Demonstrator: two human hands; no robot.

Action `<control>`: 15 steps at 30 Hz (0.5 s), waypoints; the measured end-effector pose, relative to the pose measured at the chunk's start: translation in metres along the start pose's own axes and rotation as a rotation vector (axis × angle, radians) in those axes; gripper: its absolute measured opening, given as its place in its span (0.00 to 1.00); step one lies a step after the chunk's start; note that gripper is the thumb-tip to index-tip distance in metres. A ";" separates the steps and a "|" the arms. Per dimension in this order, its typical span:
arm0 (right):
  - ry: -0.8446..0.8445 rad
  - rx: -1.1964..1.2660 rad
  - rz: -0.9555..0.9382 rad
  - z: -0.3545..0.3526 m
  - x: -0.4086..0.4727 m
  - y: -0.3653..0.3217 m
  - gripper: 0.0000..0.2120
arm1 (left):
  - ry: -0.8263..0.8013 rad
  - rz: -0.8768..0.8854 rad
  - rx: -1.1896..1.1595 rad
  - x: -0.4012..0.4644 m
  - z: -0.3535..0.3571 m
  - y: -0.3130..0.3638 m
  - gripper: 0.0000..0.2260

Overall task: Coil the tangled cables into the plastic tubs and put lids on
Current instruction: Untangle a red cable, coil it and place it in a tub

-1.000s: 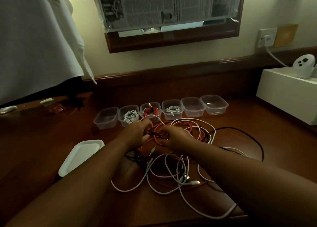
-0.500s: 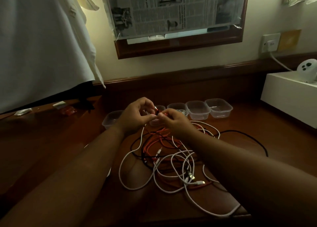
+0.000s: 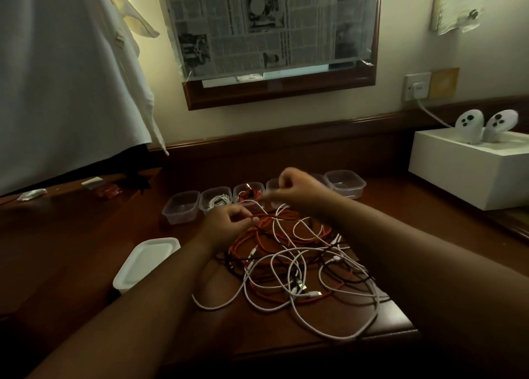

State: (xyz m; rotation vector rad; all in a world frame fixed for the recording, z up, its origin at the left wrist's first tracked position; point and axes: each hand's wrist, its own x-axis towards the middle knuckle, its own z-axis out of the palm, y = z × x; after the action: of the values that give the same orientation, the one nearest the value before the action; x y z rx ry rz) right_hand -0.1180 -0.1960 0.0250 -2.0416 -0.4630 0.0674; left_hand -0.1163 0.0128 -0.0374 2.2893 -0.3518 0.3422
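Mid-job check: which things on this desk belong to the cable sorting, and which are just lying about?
Job:
hands, left and right, both on a red cable
cable tangle
row of tubs
white lids

Lying about:
white box with two controllers
wall socket
hanging cloth
newspaper

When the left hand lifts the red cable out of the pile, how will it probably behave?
Probably floppy: the red cable lies in loose curves on the table. It may drag neighbours, since white cables cross over it. It looks thin, so likely light where the left hand pinches it.
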 end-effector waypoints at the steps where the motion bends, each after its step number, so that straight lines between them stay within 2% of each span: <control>1: -0.069 -0.249 0.003 0.000 -0.002 0.004 0.17 | 0.000 0.033 0.002 0.000 -0.004 0.006 0.03; 2: -0.163 -0.422 0.018 0.000 -0.004 0.007 0.20 | -0.010 0.070 0.006 0.001 -0.007 0.013 0.03; 4: -0.285 -0.612 0.008 0.003 -0.009 0.005 0.17 | -0.004 0.139 0.022 0.001 -0.011 0.027 0.04; 6: -0.210 -0.575 -0.076 0.003 -0.014 -0.003 0.11 | 0.057 0.150 0.022 0.003 -0.011 0.031 0.03; 8: -0.018 -0.288 -0.164 -0.003 -0.019 -0.014 0.08 | 0.131 0.079 -0.024 0.004 -0.010 0.030 0.05; 10: 0.087 0.059 -0.199 -0.011 -0.024 -0.023 0.09 | 0.140 -0.034 -0.075 0.003 -0.006 0.025 0.08; 12: 0.086 0.413 -0.208 -0.017 -0.028 -0.029 0.13 | 0.069 -0.121 -0.091 0.002 0.000 0.016 0.09; 15: -0.008 1.073 -0.195 -0.025 -0.032 -0.036 0.14 | -0.075 -0.157 0.080 -0.001 0.005 0.007 0.12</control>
State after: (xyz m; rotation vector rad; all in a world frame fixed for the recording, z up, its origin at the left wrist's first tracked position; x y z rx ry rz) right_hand -0.1520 -0.2131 0.0634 -0.9414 -0.4819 0.1646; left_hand -0.1193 0.0047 -0.0367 2.3956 -0.1975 0.1946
